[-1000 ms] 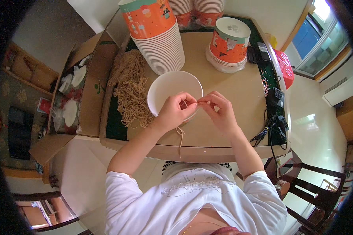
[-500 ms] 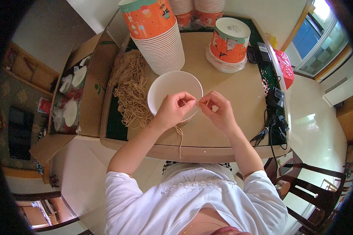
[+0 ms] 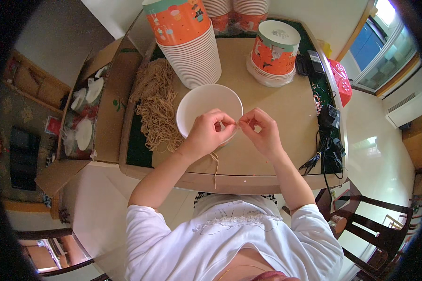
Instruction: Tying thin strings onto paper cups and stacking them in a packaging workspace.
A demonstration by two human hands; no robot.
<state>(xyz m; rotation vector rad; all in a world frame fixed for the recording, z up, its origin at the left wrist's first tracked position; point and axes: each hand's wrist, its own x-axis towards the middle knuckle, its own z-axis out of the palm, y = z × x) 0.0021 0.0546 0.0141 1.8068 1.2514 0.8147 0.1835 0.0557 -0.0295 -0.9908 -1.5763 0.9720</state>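
The left hand [image 3: 206,133] is pressing thumb and forefinger together over the near rim of the white tub [image 3: 197,103]; the right hand [image 3: 262,132] is pinching likewise, just right of that rim. Their fingertips are almost meeting — whatever is sitting between them is too small to make out. The tub is standing mouth up on the brown board [image 3: 279,110], near the middle of the counter [image 3: 201,181]. A string [image 3: 215,171] is trailing from below the left hand onto the counter's near edge.

Room is narrowing on the left: the yarn [image 3: 157,107] is lying right beside the tub, and the stack [image 3: 192,61] is rising just behind. To the right, bare board is stretching from the right hand to the cables [image 3: 321,150] along the counter's right edge — the upturned tub [image 3: 275,51] is standing farther back.
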